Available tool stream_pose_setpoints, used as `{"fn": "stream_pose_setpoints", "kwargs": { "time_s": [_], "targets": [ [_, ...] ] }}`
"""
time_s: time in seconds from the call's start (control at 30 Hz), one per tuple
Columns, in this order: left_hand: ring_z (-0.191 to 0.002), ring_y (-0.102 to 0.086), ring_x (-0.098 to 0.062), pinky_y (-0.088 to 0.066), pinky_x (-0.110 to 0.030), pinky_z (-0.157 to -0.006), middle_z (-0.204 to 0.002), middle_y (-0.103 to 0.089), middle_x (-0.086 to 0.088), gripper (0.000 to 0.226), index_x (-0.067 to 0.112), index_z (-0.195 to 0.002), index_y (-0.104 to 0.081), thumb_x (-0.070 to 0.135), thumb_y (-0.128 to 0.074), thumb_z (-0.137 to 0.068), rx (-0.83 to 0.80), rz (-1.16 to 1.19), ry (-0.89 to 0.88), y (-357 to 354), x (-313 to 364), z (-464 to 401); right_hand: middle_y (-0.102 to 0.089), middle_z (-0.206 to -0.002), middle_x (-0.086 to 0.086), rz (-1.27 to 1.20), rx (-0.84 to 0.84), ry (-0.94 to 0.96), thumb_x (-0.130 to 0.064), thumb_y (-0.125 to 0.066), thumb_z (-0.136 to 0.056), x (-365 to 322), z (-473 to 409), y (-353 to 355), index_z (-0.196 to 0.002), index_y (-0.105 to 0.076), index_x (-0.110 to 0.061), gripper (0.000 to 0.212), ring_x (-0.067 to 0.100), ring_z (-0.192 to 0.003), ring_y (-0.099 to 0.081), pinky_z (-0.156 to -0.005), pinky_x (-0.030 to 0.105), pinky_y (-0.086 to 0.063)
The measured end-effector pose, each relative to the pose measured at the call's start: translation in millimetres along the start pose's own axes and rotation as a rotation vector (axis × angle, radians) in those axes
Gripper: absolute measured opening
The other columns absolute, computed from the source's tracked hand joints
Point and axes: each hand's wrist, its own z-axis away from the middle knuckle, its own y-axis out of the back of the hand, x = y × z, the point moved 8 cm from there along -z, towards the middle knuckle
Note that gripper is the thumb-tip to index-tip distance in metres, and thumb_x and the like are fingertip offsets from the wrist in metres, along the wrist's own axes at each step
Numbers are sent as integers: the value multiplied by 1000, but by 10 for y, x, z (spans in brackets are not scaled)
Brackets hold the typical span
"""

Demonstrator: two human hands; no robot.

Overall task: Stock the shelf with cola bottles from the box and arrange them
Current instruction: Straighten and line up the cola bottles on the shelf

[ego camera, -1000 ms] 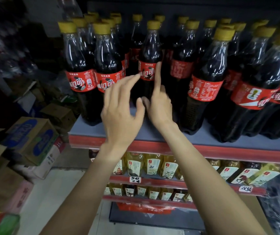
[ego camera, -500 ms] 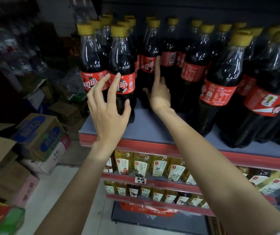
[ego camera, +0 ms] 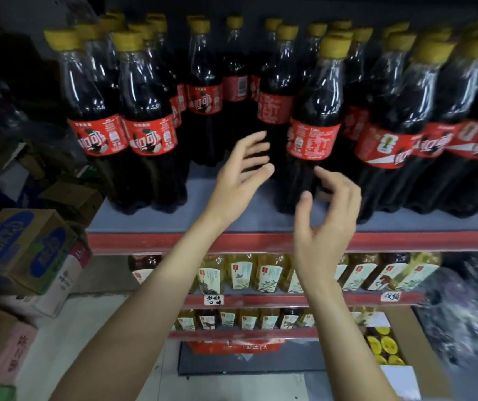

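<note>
Both hands are up at the shelf, and neither one holds anything. My left hand has its fingers spread and loose. It reaches toward the dark gap between the front cola bottles. My right hand is lower and nearer to me. Its fingers are bent a little, but they do not grip a thing.

A moment ago my right hand was deep in the shelf, with one finger pointing up by a back bottle. Now it has come out to the shelf edge. My left hand was off to the left, near the two front-left bottles. Now it has moved over to the middle.

I think the pushing at the back is done for now. The gap in the front row is still open, so a bottle could go there next.

The cola bottles fill most of the shelf. One front bottle stands just right of the gap, close to my right fingertips.

Lower shelves hold yellow drink bottles. Cardboard boxes sit on the floor to the left.
</note>
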Motion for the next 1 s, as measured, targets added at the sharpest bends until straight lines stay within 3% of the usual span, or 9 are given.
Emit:
{"fn": "stream_pose_setpoints", "kwargs": {
  "time_s": [0.07,0.17,0.27,0.33,0.5,0.6,0.7,0.87,1.0],
  "targets": [
    [-114,-52,2,-42,-13,-97,-132,-47,4,53,25,-140,-34,15,-56,-93,-83,45,56,-222,-41,-77,-43,-135,16,56,-79,-81,-6,-57,-90,153,-24,-53,-138,-41,-3,50,26,-126,-41,-106,24,-33],
    [-107,-49,19,-38,-18,-104,-133,-43,9,49,34,-138,-28,14,-48,-98,-120,146,79,-384,0,-78,-35,-145,9,11,-273,-138,-14,-64,-89,264,-58,-243,-150,-20,-7,75,18,-135,-36,-105,10,-27],
    [-113,-53,6,-43,-24,-101,-134,-47,10,42,37,-134,-37,31,-52,-94,-27,121,-7,-260,50,31,-38,-149,4,-66,-413,-172,-28,-72,-83,333,-159,-393,-152,-13,-13,92,14,-135,-40,-106,23,-37],
    [-111,-55,-7,-46,-22,-95,-135,-47,3,43,39,-130,-43,40,-50,-87,34,73,-79,-147,94,132,-48,-142,-2,-149,-498,-203,-34,-75,-80,341,-253,-507,-150,-18,-16,93,8,-128,-48,-102,25,-42],
    [-113,-50,-9,-43,-11,-88,-134,-42,-1,38,42,-125,-43,37,-47,-88,174,-52,-170,139,176,274,-56,-123,-11,-325,-656,-223,-23,-74,-83,247,-298,-858,-139,-35,-9,70,-2,-114,-54,-96,14,-42],
    [-126,-45,-7,-47,-21,-95,-140,-39,5,42,39,-132,-42,33,-48,-92,216,-191,-182,305,172,358,-57,-126,-2,-348,-673,-229,-21,-76,-81,196,-267,-1153,-138,-37,-7,70,6,-119,-53,-101,22,-42],
    [-125,-47,-15,-48,-35,-97,-136,-45,4,43,18,-135,-49,17,-54,-92,350,-434,-284,497,276,509,-50,-132,11,-280,-645,-208,-27,-80,-76,138,-309,-1470,-139,-39,-6,78,19,-126,-44,-106,26,-34],
    [-116,-42,-28,-33,-29,-105,-125,-54,-15,41,6,-121,-58,1,-63,-81,783,-836,-432,905,404,813,-51,-133,10,-102,-587,-186,-41,-81,-70,104,-402,-1831,-140,-43,-12,84,31,-123,-46,-101,33,-32],
    [-122,-36,-26,-38,-38,-105,-137,-45,-16,57,10,-136,-47,6,-64,-81,807,-918,-342,1105,296,767,-57,-131,8,-172,-534,-236,-35,-85,-68,81,-415,-1898,-137,-45,-10,83,24,-122,-52,-101,35,-42]
  ]
}}
